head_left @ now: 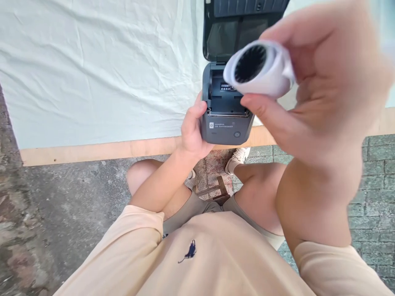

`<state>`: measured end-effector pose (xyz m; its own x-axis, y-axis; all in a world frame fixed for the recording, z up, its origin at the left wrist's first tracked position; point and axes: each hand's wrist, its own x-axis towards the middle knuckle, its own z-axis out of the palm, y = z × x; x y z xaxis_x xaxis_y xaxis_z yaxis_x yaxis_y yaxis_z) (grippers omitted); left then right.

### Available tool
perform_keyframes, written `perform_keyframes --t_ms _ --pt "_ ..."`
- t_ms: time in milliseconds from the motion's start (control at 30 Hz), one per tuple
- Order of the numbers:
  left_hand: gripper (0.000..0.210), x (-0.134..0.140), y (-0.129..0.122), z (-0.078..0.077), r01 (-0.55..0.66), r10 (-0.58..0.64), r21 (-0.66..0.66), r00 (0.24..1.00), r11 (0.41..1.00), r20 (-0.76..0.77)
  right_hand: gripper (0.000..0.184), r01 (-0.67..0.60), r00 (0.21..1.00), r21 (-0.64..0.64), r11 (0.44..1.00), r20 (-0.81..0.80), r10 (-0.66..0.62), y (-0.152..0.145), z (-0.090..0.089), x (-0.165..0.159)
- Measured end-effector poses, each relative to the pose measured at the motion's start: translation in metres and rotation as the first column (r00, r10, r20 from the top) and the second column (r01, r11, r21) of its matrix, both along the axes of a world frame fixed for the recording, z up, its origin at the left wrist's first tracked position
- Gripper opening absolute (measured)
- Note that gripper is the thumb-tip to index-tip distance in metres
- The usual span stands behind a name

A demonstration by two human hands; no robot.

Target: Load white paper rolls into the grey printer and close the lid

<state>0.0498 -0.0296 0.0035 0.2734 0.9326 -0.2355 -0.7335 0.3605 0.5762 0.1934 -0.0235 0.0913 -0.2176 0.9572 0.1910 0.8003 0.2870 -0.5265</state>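
Observation:
A dark grey label printer [224, 129] is tilted up near the table's front edge, its lid [236, 37] swung back and its paper bay exposed. My left hand [194, 129] grips the printer's lower left side, thumb on the rim. Between the thumb and fingers of my right hand [327, 82] is a white paper roll [262, 88] with a black core. The roll is close to the camera and covers the bay's upper right part. Some fingers of my right hand are blurred.
A wrinkled white cloth [108, 74] covers the table, with a bare wooden edge strip [101, 153] along the front. Below are my knees, a dark wooden stool part [220, 189], concrete on the left and paving bricks [376, 181] on the right.

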Motion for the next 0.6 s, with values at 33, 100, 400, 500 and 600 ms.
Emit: perform_keyframes --t_ms 33,100,400,500,600 --pt "0.031 0.001 0.0 -0.001 -0.005 0.005 -0.003 1.0 1.0 -0.004 0.028 -0.025 0.998 0.028 0.999 0.061 0.023 -0.001 0.001 -0.003" --pt "0.027 0.002 -0.001 -0.001 -0.023 0.023 0.011 1.0 1.0 -0.015 0.021 -0.012 0.977 0.028 1.0 0.213 0.006 -0.001 0.002 -0.009" --pt "0.015 0.005 -0.002 -0.001 -0.021 0.026 0.054 0.996 0.998 -0.083 0.018 0.127 0.923 -0.112 0.986 0.377 -0.076 0.01 -0.013 -0.017" --pt "0.019 0.005 -0.002 -0.001 0.009 -0.001 0.074 0.993 0.997 -0.117 0.018 0.173 0.921 -0.112 0.979 0.372 -0.12 0.012 -0.012 -0.018" --pt "0.021 0.006 -0.003 0.0 0.016 -0.004 0.074 0.987 0.997 -0.159 0.015 0.221 0.9 -0.034 0.975 0.393 -0.19 0.012 -0.011 -0.019"
